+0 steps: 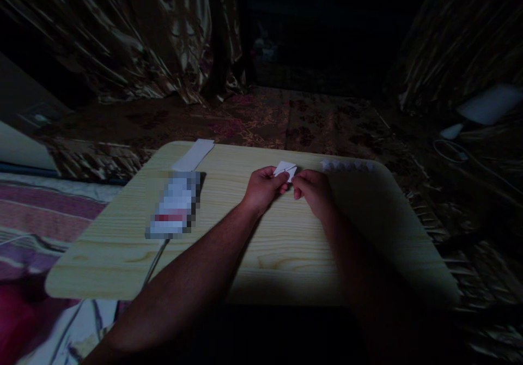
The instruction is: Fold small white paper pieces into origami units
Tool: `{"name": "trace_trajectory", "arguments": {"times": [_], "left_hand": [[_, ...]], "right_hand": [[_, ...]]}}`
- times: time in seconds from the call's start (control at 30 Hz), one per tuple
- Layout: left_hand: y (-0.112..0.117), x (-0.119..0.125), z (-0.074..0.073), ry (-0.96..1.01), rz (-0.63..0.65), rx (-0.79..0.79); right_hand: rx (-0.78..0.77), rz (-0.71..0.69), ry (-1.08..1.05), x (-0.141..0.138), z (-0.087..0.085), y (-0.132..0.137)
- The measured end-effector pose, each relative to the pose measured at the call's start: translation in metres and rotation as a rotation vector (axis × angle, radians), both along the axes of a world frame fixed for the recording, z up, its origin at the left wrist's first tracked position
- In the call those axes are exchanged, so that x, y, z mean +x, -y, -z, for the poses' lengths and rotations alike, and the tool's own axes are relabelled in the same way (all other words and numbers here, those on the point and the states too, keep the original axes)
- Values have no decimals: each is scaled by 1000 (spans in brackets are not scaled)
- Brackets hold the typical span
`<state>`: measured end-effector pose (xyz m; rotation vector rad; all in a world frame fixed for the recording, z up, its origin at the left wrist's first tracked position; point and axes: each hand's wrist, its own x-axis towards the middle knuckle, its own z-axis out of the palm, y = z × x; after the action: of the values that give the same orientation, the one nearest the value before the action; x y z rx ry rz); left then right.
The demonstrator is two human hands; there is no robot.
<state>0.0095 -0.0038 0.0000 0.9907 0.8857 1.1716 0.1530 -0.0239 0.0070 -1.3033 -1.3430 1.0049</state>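
Note:
My left hand (267,187) is closed around a small white folded paper (285,169), with the thumb pressed on its front. Creases or overlapping edges run across the paper. Just to the right, my right hand (311,188) has its fingers curled and the thumb against the index finger, close to the paper's lower right edge. Whether its fingertips pinch the paper cannot be made out. Both hands are over the far middle part of the pale wooden table (278,256).
White paper strips (194,155) lie at the table's far left. Nearer is a blurred-out phone-like device (175,204) with a cable (154,264). Several small pale folded pieces (347,166) line the far right edge. A lamp (488,105) stands at right; patterned curtains (175,32) hang behind.

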Motion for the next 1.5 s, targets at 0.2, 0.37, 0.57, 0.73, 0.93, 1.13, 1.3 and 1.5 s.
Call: {"name": "trace_trajectory", "arguments": {"times": [0.2, 0.37, 0.57, 0.73, 0.93, 1.13, 1.3, 1.5], "left_hand": [[1, 2, 1, -36, -44, 27], [2, 3, 1, -52, -81, 48], [2, 4, 2, -62, -101, 34], [3, 5, 2, -62, -120, 19], [4, 6, 1, -26, -123, -2], [2, 5, 4, -13, -96, -1], [2, 4, 5, 4, -75, 14], [1, 5, 2, 12, -104, 22]], "right_hand": [[-25, 8, -49, 0, 2, -2], [-26, -13, -72, 1, 4, -3], [2, -16, -61, 0, 4, -2], [-1, 9, -16, -2, 1, -1], [-3, 30, 54, -2, -1, -1], [0, 42, 69, -4, -1, 0], [6, 55, 73, -5, -1, 0], [-23, 44, 19, -5, 3, -1]]}}
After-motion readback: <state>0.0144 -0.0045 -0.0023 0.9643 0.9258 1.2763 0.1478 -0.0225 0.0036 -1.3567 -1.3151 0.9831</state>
